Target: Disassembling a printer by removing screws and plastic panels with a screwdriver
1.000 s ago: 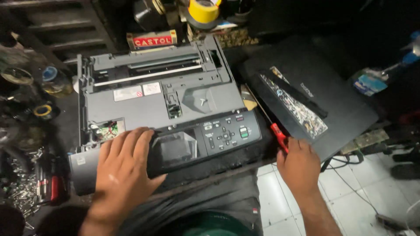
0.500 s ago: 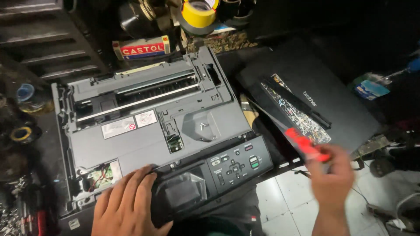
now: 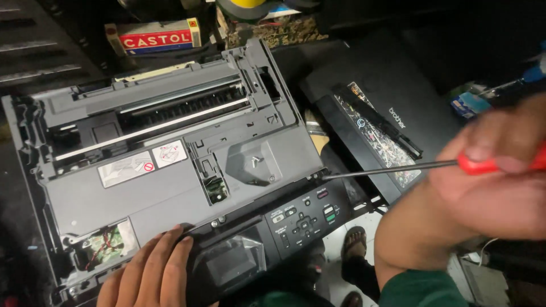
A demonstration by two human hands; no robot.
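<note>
Dark cluttered workshop, tiled floor (image 3: 483, 278) lower right. 1 opened printer (image 3: 170, 170), 1 detached lid (image 3: 387, 113). Right hand (image 3: 495, 176) fingers clenched around 1 red-handled screwdriver (image 3: 398, 168); left hand (image 3: 151, 273) fingers flat, slightly spread on printer's front edge.

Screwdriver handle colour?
Red. The screwdriver handle shows between the fingers of the right hand, clearest in the head view.

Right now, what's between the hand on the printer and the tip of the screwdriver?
In the head view, between the left hand and the screwdriver tip lies the printer's dark control panel: a small screen, then buttons.
</note>
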